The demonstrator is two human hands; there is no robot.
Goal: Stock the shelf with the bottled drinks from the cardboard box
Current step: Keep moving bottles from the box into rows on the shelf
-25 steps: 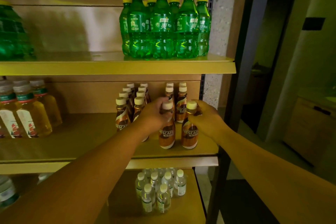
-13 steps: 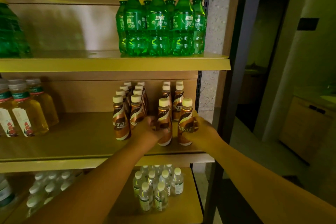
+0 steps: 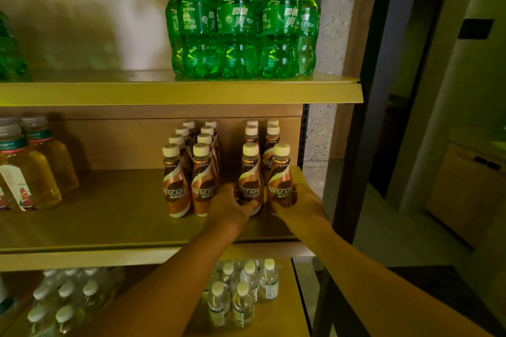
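Observation:
Two brown coffee bottles with cream caps stand at the front right of the middle shelf (image 3: 109, 230). My left hand (image 3: 228, 204) wraps the base of the left bottle (image 3: 250, 172). My right hand (image 3: 299, 206) wraps the base of the right bottle (image 3: 282, 175). Both bottles are upright with their bases on the shelf. More of the same bottles (image 3: 262, 137) stand in two rows right behind them. Another group of coffee bottles (image 3: 189, 172) stands just to the left. The cardboard box is out of view.
Green soda bottles (image 3: 241, 22) fill the right of the top shelf (image 3: 164, 90). Yellow tea bottles (image 3: 30, 167) stand at the middle shelf's left. Small clear water bottles (image 3: 241, 293) sit on the bottom shelf. A dark upright post (image 3: 364, 117) borders the shelving on the right.
Both hands slid down from the bottles' necks to their bases as the two bottles settled onto the shelf. The view has moved closer to the shelf.

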